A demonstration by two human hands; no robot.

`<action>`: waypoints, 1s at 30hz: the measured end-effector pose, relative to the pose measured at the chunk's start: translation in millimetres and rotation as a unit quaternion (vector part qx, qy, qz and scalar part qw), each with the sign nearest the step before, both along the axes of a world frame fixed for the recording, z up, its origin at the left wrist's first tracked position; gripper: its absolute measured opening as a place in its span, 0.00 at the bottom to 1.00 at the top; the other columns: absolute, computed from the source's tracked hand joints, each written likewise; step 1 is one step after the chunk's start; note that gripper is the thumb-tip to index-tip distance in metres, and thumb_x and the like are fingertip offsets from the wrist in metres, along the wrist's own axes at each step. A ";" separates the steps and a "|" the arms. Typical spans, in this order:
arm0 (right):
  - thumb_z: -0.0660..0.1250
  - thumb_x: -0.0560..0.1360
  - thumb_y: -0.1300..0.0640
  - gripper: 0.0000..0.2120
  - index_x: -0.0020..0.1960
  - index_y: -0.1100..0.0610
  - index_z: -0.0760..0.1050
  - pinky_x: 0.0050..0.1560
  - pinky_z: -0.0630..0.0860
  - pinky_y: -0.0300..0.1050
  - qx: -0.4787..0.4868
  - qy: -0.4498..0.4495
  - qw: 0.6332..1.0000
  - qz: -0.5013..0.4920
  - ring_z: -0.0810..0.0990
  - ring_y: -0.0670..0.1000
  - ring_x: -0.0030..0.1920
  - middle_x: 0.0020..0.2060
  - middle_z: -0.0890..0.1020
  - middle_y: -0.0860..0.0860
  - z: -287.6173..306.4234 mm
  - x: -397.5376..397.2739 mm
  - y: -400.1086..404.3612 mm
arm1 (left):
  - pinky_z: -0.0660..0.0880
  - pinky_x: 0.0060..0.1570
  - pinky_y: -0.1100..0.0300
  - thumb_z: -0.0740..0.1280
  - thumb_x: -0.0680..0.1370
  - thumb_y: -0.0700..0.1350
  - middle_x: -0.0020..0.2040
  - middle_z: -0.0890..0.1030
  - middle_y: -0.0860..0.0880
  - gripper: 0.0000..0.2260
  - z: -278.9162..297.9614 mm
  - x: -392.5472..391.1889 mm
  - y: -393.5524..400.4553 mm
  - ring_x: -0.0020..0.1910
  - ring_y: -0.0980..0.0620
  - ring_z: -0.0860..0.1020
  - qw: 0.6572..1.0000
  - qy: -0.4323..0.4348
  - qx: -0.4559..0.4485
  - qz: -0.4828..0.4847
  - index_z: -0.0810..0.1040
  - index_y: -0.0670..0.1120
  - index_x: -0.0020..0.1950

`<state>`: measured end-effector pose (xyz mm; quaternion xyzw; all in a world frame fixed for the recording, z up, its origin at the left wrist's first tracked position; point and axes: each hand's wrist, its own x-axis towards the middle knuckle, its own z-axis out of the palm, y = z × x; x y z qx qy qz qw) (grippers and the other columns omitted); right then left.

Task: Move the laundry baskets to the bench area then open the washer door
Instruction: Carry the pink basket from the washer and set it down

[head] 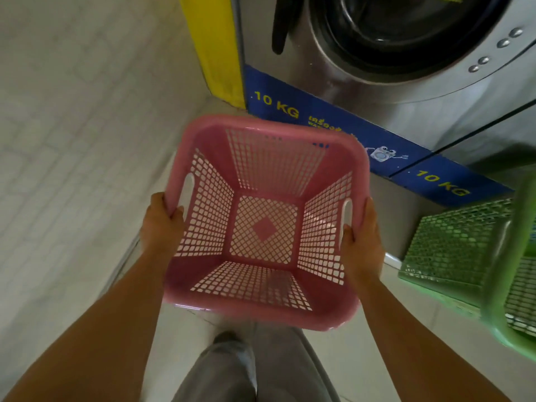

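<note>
A person holds an empty pink laundry basket (pixel 265 224) off the floor, the left hand (pixel 161 224) gripping its left rim and the right hand (pixel 361 239) its right rim. Beyond the hands stands a steel washer (pixel 377 68), door shut. A green basket (pixel 470 256) sits right of the right hand.

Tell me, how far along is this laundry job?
Nothing looks finished yet. Both hands, left and right, hold the empty pink basket by its sides. The green basket sits by the washer; no bench is in view. The washer's door looks shut.
</note>
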<state>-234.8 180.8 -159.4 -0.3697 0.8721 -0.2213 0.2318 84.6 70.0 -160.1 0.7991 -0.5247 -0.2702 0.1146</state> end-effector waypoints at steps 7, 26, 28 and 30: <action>0.60 0.79 0.56 0.31 0.75 0.40 0.49 0.54 0.79 0.59 0.013 -0.023 0.999 0.031 0.82 0.61 0.53 0.65 0.77 0.54 -12.6 79.3 55.0 | 0.68 0.41 0.52 0.66 0.75 0.41 0.53 0.80 0.38 0.15 -3.8 87.5 97.9 0.47 0.37 0.77 0.995 -0.003 0.031 0.091 0.70 0.41 0.61; 0.62 0.78 0.58 0.30 0.76 0.49 0.54 0.56 0.77 0.54 0.041 -0.027 0.983 0.178 0.80 0.58 0.59 0.68 0.74 0.50 -121.3 193.9 121.4 | 0.72 0.44 0.52 0.67 0.74 0.42 0.51 0.80 0.40 0.15 -114.0 213.4 265.6 0.46 0.41 0.78 0.963 0.034 0.063 0.259 0.72 0.43 0.60; 0.63 0.77 0.59 0.32 0.76 0.48 0.53 0.55 0.78 0.55 0.055 -0.023 0.979 0.196 0.81 0.58 0.57 0.67 0.75 0.50 -134.1 194.9 120.7 | 0.70 0.43 0.53 0.66 0.74 0.42 0.53 0.80 0.40 0.16 -124.6 217.4 267.6 0.44 0.43 0.75 0.962 0.018 0.090 0.256 0.71 0.44 0.62; 0.64 0.76 0.60 0.34 0.76 0.47 0.52 0.56 0.79 0.57 0.068 -0.019 0.975 0.211 0.81 0.59 0.57 0.69 0.74 0.50 -142.9 196.9 122.6 | 0.70 0.42 0.52 0.65 0.74 0.40 0.53 0.80 0.39 0.16 -131.5 219.7 271.4 0.42 0.43 0.74 0.959 -0.002 0.119 0.258 0.71 0.42 0.62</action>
